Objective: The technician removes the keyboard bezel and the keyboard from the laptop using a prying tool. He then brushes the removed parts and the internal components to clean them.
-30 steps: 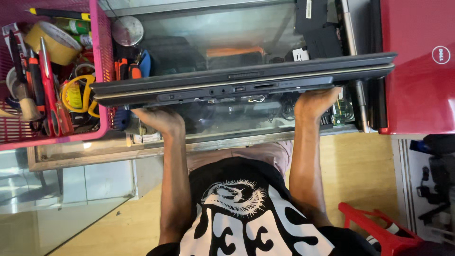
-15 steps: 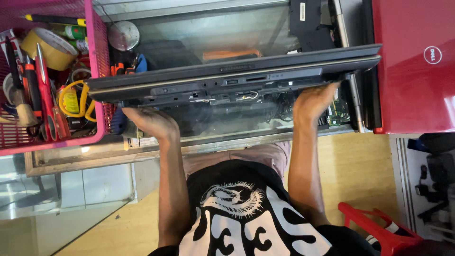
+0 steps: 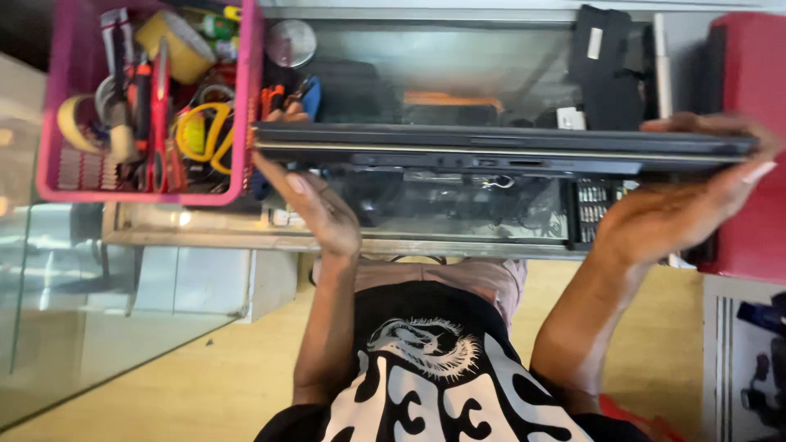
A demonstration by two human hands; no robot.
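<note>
Laptop [image 3: 499, 147]: closed, edge-on to the camera, spanning mid-frame from centre-left to far right, held in the air above the glass counter [image 3: 196, 237].

Upper left: pink basket [image 3: 49, 139] full of tape rolls and hand tools. The laptop's left end sits just beside its rim.

Left hand [image 3: 315, 209], centre-left: palm under the left end, thumb up at the corner. It's wrapped on the laptop, more cradle than clamp.

Right hand [image 3: 679, 213], right: fingers clamped over the top of the right end, palm under it.

Far right: red case [image 3: 757, 74], close behind the right hand.

My read: both ends are supported, which is good. Level the chassis, get the left thumb further onto the edge, and mind the basket rim and red case at either end. Glass below, so no one-hand moments.
</note>
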